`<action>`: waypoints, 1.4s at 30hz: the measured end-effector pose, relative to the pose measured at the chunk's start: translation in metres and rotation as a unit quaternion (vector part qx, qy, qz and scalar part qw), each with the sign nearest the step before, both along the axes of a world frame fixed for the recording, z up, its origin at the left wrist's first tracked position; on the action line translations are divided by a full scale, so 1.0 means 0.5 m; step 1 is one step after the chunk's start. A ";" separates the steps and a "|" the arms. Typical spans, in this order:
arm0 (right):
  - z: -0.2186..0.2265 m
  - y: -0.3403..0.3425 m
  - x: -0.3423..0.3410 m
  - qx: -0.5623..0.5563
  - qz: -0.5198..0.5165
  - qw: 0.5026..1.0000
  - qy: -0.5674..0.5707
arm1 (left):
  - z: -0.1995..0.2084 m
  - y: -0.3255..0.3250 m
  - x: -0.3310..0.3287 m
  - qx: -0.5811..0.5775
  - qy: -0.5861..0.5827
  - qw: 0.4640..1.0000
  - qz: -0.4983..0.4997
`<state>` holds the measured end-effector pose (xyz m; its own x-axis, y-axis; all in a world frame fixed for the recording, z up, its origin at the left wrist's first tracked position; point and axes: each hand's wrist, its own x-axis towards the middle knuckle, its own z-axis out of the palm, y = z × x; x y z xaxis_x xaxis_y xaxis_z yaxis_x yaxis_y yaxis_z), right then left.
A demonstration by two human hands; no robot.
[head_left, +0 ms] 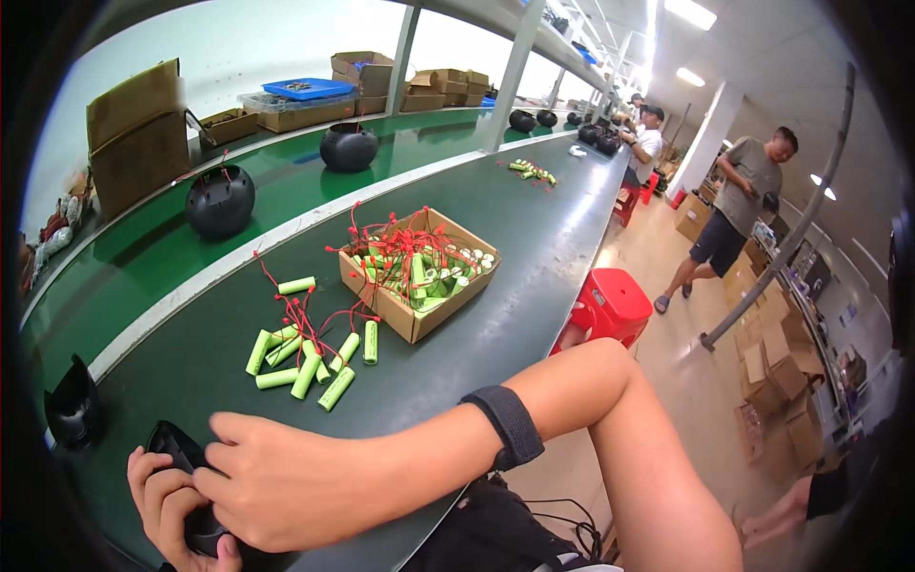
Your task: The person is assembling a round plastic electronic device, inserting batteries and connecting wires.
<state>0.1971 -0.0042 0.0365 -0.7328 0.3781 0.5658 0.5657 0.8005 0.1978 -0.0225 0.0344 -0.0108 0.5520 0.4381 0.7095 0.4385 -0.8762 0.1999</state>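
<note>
At the lower left, my left hand [164,505] wraps its fingers round a black plastic shell [173,444] with a curved, hollow form. My right hand [262,481] comes across from the right and grips the same shell with curled fingers; whatever lies under those fingers is hidden. A dark band [505,426] circles my right wrist. Beyond my hands lies a loose group of green cylindrical batteries [303,374] with red wires. Behind them stands an open cardboard box [416,324] full of the same wired batteries.
Another black shell [72,405] stands at the left edge. Round black housings [219,202] sit on the green conveyor belt [286,186]. More batteries [532,172] lie farther along the bench. A red stool [615,297] stands right of the bench, and a person [748,200] stands in the aisle.
</note>
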 end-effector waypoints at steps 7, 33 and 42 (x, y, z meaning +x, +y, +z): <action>0.047 0.049 -0.017 -0.017 0.054 0.998 0.008 | 0.006 -0.011 0.029 -0.111 -0.070 0.990 -0.050; 0.025 0.022 0.192 -0.164 -0.159 0.967 -0.114 | 0.038 -0.072 0.041 -0.213 -0.173 0.960 -0.049; -0.033 0.039 0.231 -0.079 -0.142 0.979 -0.124 | 0.027 -0.063 0.045 -0.214 -0.197 0.955 -0.053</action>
<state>0.3124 0.0153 0.0198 -0.6935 0.6539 0.3023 0.7195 0.6501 0.2443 0.0000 0.0031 0.0026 0.3353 0.6914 0.6400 0.1689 -0.7124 0.6812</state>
